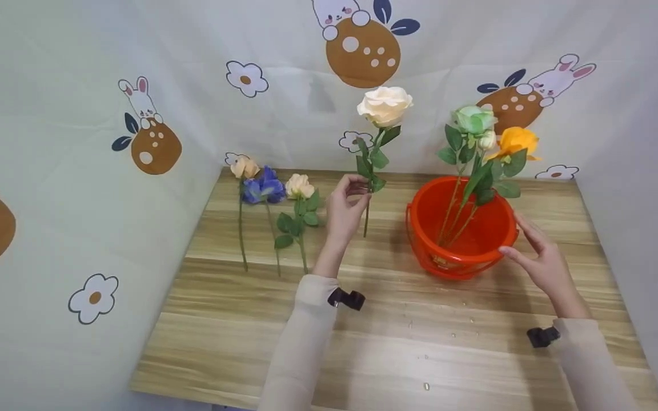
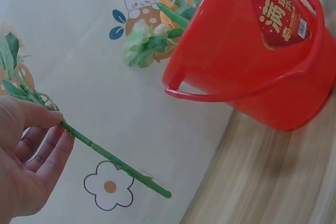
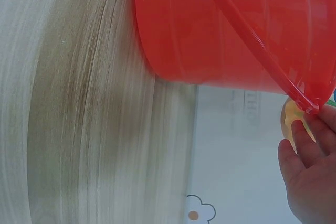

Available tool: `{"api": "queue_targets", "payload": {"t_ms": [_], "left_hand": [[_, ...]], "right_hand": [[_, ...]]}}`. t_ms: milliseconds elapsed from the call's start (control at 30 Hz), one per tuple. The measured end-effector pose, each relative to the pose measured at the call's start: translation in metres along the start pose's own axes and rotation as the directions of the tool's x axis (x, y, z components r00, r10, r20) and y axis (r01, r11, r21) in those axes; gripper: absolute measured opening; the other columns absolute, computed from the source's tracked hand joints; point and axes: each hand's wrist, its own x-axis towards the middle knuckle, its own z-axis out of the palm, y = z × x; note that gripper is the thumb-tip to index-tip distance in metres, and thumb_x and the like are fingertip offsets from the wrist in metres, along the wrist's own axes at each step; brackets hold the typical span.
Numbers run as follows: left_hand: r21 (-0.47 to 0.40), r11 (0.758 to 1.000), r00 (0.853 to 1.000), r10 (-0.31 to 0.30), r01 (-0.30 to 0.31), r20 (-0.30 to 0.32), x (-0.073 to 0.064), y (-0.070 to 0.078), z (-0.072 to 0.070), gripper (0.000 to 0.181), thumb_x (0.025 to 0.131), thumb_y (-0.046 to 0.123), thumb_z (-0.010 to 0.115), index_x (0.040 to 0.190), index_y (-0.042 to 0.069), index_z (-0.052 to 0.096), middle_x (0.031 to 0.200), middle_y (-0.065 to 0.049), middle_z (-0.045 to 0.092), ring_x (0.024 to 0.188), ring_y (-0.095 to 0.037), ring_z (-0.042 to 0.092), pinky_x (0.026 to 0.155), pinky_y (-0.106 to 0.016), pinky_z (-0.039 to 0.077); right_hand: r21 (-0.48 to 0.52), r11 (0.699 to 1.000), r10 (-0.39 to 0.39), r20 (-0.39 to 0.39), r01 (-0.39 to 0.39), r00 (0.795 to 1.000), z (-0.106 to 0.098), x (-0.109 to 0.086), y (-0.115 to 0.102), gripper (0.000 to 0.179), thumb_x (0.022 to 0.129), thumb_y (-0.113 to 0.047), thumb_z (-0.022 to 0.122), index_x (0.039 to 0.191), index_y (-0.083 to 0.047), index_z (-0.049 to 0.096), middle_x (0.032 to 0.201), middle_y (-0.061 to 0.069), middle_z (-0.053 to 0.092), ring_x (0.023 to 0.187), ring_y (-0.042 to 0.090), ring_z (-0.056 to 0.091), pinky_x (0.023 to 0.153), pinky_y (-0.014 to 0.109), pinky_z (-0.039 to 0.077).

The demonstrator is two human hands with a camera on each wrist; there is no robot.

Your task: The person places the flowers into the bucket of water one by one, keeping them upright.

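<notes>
My left hand point(image 1: 347, 211) pinches the green stem of a cream-white artificial rose point(image 1: 386, 107) between thumb and fingers. The rose stands upright, left of the red bucket point(image 1: 420, 228); in the left wrist view its bare stem end point(image 2: 131, 171) points toward the lower right. My right hand point(image 1: 543, 265) touches the bucket's right rim, fingers extended and thumb apart; the right wrist view has the fingertips at the handle joint. Inside the bucket lean a pale green rose point(image 1: 473, 119) with a small bud and an orange flower point(image 1: 517, 142).
On the left of the wooden table point(image 1: 209, 319) lie a peach flower point(image 1: 244, 167), a blue-purple flower point(image 1: 264, 185) and another peach flower point(image 1: 299, 186) with leaves. Small droplets point(image 1: 426, 386) dot the table's front. Patterned cloth point(image 1: 283, 125) closes off the back and sides.
</notes>
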Motion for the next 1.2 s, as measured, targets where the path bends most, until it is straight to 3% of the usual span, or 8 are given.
{"api": "queue_targets", "payload": {"t_ms": [200,533,800,933,1200], "left_hand": [[0.024,1.000,1.000,0.016,-0.016,0.006,0.001,0.023,0.010,0.023,0.083,-0.010,0.061,0.106,-0.007,0.057,0.102,-0.019,0.063,0.096,-0.033,0.062,0.078,-0.026,0.055],[0.025,0.991,0.992,0.130,-0.130,0.007,0.012,0.037,0.029,0.022,0.081,-0.011,0.062,0.102,-0.006,0.059,0.098,-0.019,0.064,0.088,-0.028,0.065,0.074,-0.025,0.056],[-0.018,0.985,0.984,0.172,-0.172,0.035,0.026,0.023,0.049,0.023,0.082,-0.008,0.064,0.103,0.001,0.060,0.098,-0.012,0.065,0.087,-0.017,0.065,0.074,-0.022,0.056],[-0.033,0.976,0.975,0.215,-0.214,0.051,0.028,0.025,0.058,0.022,0.082,-0.006,0.064,0.102,0.002,0.060,0.096,-0.010,0.066,0.086,-0.012,0.065,0.073,-0.022,0.056],[-0.052,0.971,0.965,0.239,-0.235,0.105,0.026,0.030,0.078,0.022,0.082,-0.008,0.063,0.101,0.002,0.059,0.096,-0.011,0.066,0.085,-0.009,0.064,0.074,-0.020,0.056]], "right_hand": [[0.005,1.000,0.001,0.002,-0.001,1.000,0.000,0.000,0.000,0.069,0.083,-0.013,0.072,0.143,-0.011,0.039,0.147,0.018,0.036,0.133,0.000,0.033,0.101,0.004,0.028],[0.011,1.000,-0.025,-0.010,0.025,1.000,0.000,0.000,0.001,0.069,0.081,-0.008,0.073,0.142,-0.007,0.041,0.146,0.022,0.037,0.131,-0.004,0.034,0.099,0.002,0.029],[0.008,0.999,-0.046,-0.018,0.046,0.999,0.000,0.001,0.001,0.068,0.080,-0.006,0.073,0.141,-0.006,0.042,0.145,0.024,0.037,0.131,-0.003,0.034,0.099,0.002,0.029],[0.016,0.999,-0.043,-0.014,0.043,0.999,0.000,0.001,0.002,0.068,0.080,-0.006,0.073,0.141,-0.006,0.042,0.145,0.023,0.037,0.133,0.000,0.034,0.100,0.003,0.029],[0.016,0.999,-0.028,-0.007,0.028,1.000,0.000,0.002,0.003,0.069,0.081,-0.009,0.073,0.142,-0.008,0.041,0.146,0.019,0.038,0.133,0.000,0.035,0.100,0.003,0.028]]}}
